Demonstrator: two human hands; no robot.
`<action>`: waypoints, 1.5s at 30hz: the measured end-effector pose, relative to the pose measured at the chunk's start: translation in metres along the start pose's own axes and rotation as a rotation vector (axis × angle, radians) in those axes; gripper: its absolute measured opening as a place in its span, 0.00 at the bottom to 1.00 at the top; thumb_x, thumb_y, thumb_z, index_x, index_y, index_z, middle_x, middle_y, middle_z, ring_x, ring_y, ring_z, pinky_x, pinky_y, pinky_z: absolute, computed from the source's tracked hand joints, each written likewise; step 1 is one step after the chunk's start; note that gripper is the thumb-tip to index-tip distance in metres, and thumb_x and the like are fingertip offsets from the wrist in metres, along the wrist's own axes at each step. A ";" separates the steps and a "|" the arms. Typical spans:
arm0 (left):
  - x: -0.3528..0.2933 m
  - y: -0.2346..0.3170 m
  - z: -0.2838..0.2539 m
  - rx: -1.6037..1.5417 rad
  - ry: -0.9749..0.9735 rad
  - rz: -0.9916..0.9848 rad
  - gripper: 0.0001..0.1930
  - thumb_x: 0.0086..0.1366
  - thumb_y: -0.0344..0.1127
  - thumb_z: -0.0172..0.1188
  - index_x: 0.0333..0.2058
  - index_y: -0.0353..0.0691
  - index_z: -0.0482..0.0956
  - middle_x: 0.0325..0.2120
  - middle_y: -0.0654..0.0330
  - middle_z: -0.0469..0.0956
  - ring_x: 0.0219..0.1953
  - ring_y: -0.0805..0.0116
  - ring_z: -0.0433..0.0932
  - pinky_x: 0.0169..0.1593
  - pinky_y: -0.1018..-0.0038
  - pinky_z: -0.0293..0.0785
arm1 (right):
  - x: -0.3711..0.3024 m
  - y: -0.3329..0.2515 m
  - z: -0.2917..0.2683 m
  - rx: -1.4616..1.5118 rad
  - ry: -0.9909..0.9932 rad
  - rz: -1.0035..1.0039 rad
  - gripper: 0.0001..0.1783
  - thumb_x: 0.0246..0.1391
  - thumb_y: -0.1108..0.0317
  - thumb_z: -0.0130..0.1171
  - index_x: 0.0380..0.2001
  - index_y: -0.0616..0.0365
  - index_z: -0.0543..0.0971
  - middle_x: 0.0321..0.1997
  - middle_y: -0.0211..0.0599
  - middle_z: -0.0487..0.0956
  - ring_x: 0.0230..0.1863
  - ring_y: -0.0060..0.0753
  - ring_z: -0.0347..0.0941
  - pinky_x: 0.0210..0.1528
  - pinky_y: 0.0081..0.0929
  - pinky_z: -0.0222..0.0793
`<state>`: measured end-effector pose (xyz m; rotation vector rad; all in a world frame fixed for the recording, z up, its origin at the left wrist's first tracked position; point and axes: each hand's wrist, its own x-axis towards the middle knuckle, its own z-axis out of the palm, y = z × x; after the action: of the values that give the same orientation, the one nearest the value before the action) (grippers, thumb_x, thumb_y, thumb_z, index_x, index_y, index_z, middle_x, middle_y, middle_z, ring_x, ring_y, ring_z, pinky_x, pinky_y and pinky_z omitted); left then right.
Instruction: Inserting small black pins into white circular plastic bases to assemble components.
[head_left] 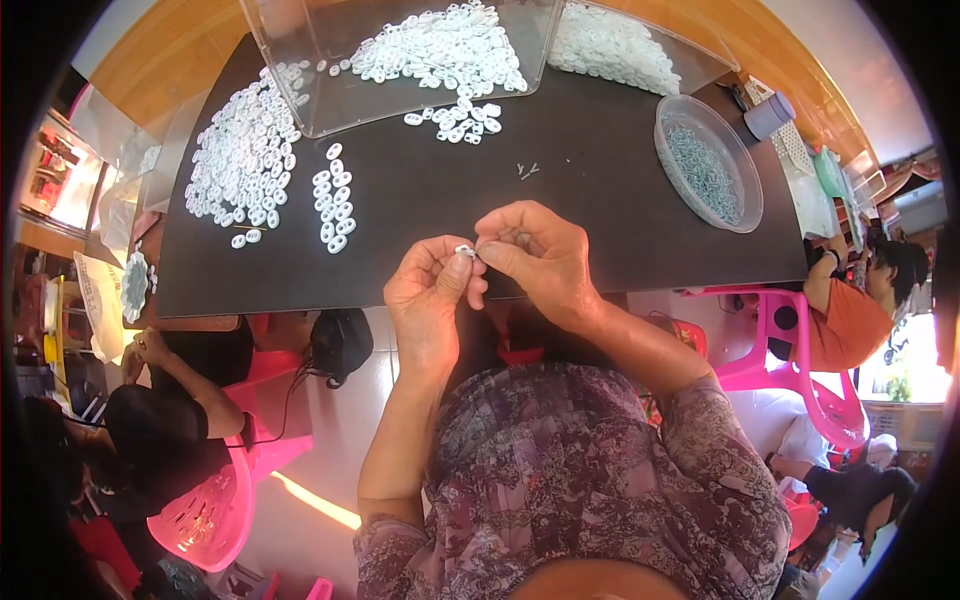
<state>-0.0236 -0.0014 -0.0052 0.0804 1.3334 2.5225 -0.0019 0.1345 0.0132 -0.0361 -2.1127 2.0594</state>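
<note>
Purple-patterned fabric shirt (580,450) sits nearest. Over the dark, flat tabletop's (420,190) near edge, I see the left hand (428,290) pinching a small white oval piece (463,250); the right hand (548,262) is pinched closed beside it, contents hidden.

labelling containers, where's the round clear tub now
In the head view, the tub sits near the right end of the dark table, beyond and right of the right hand.

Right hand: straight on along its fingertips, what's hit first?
Most likely the small white piece pinched in the left hand, at or just beyond the right hand's fingertips. They may already touch; depth is unclear from this single view.
</note>
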 end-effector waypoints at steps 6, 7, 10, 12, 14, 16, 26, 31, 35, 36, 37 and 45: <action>-0.004 0.000 0.000 0.012 -0.004 0.011 0.05 0.62 0.25 0.55 0.35 0.29 0.73 0.25 0.56 0.77 0.22 0.74 0.73 0.25 0.81 0.70 | -0.002 0.000 0.002 0.095 -0.008 -0.016 0.09 0.50 0.78 0.55 0.37 0.66 0.73 0.30 0.33 0.76 0.30 0.17 0.74 0.33 0.17 0.69; -0.004 0.000 0.000 0.012 -0.003 0.010 0.05 0.62 0.25 0.55 0.35 0.29 0.73 0.25 0.56 0.77 0.22 0.74 0.73 0.25 0.81 0.70 | -0.001 0.001 0.001 0.072 -0.002 -0.016 0.09 0.51 0.78 0.55 0.37 0.66 0.73 0.30 0.33 0.76 0.30 0.17 0.74 0.33 0.17 0.69; -0.005 0.000 0.000 0.023 0.002 0.013 0.05 0.62 0.25 0.54 0.35 0.29 0.73 0.25 0.56 0.77 0.22 0.74 0.73 0.25 0.81 0.70 | -0.001 -0.001 0.001 0.035 0.003 -0.014 0.09 0.51 0.78 0.56 0.37 0.66 0.73 0.30 0.33 0.76 0.30 0.17 0.74 0.32 0.17 0.69; -0.006 0.001 0.001 0.028 0.007 0.007 0.05 0.62 0.25 0.54 0.35 0.29 0.73 0.25 0.56 0.76 0.22 0.74 0.73 0.25 0.81 0.70 | -0.001 -0.002 0.002 0.021 0.002 -0.012 0.09 0.51 0.78 0.56 0.37 0.66 0.73 0.30 0.33 0.76 0.30 0.17 0.73 0.32 0.16 0.69; -0.006 0.001 0.003 0.032 0.026 0.013 0.05 0.62 0.25 0.55 0.34 0.29 0.74 0.24 0.56 0.76 0.21 0.73 0.73 0.24 0.81 0.69 | -0.002 -0.002 0.003 0.047 0.004 -0.010 0.09 0.51 0.78 0.56 0.36 0.66 0.73 0.30 0.33 0.77 0.30 0.16 0.73 0.32 0.16 0.69; -0.006 0.001 0.005 0.036 0.046 0.019 0.05 0.61 0.26 0.56 0.32 0.29 0.74 0.23 0.57 0.76 0.20 0.73 0.72 0.22 0.80 0.69 | -0.002 0.001 0.003 0.039 0.005 -0.011 0.09 0.50 0.78 0.56 0.36 0.66 0.73 0.30 0.33 0.77 0.30 0.16 0.73 0.32 0.16 0.69; -0.012 -0.006 0.007 0.153 0.104 0.128 0.05 0.63 0.27 0.55 0.34 0.31 0.74 0.24 0.60 0.75 0.22 0.77 0.72 0.23 0.82 0.69 | -0.002 0.007 0.006 -0.049 0.036 -0.040 0.08 0.49 0.77 0.57 0.35 0.65 0.74 0.28 0.30 0.76 0.28 0.12 0.70 0.29 0.14 0.68; -0.011 -0.017 0.003 0.291 0.117 0.281 0.05 0.63 0.28 0.54 0.34 0.32 0.74 0.24 0.62 0.75 0.22 0.79 0.72 0.24 0.84 0.68 | -0.004 0.012 0.012 -0.088 0.014 -0.005 0.08 0.51 0.79 0.57 0.36 0.66 0.74 0.31 0.32 0.77 0.32 0.16 0.72 0.35 0.16 0.71; -0.011 -0.012 0.005 0.208 0.135 0.231 0.05 0.63 0.27 0.54 0.34 0.32 0.74 0.24 0.62 0.75 0.22 0.79 0.72 0.23 0.84 0.68 | -0.002 0.008 0.010 -0.089 0.014 -0.021 0.07 0.51 0.78 0.57 0.36 0.66 0.75 0.31 0.32 0.78 0.33 0.16 0.73 0.35 0.16 0.71; -0.011 -0.011 0.005 0.145 0.140 0.201 0.04 0.63 0.27 0.54 0.34 0.31 0.74 0.24 0.62 0.75 0.22 0.79 0.72 0.23 0.83 0.68 | -0.003 0.008 0.010 -0.090 0.012 -0.021 0.07 0.51 0.78 0.57 0.36 0.66 0.75 0.31 0.32 0.78 0.33 0.16 0.73 0.35 0.16 0.71; -0.011 -0.011 0.005 0.144 0.140 0.202 0.04 0.63 0.27 0.54 0.34 0.31 0.74 0.24 0.62 0.75 0.22 0.79 0.72 0.23 0.83 0.68 | -0.003 0.007 0.010 -0.071 -0.002 -0.021 0.08 0.51 0.78 0.57 0.36 0.66 0.75 0.32 0.32 0.78 0.33 0.16 0.73 0.36 0.16 0.71; -0.010 -0.009 0.002 0.126 0.148 0.137 0.04 0.63 0.26 0.54 0.33 0.30 0.74 0.23 0.61 0.75 0.21 0.77 0.72 0.22 0.82 0.69 | -0.004 0.005 0.007 -0.046 -0.038 0.006 0.08 0.52 0.78 0.57 0.37 0.66 0.75 0.33 0.32 0.78 0.35 0.17 0.74 0.39 0.17 0.71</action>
<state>-0.0115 0.0024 -0.0101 0.0114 1.5959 2.5979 -0.0002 0.1271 0.0073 -0.0094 -2.1846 2.0303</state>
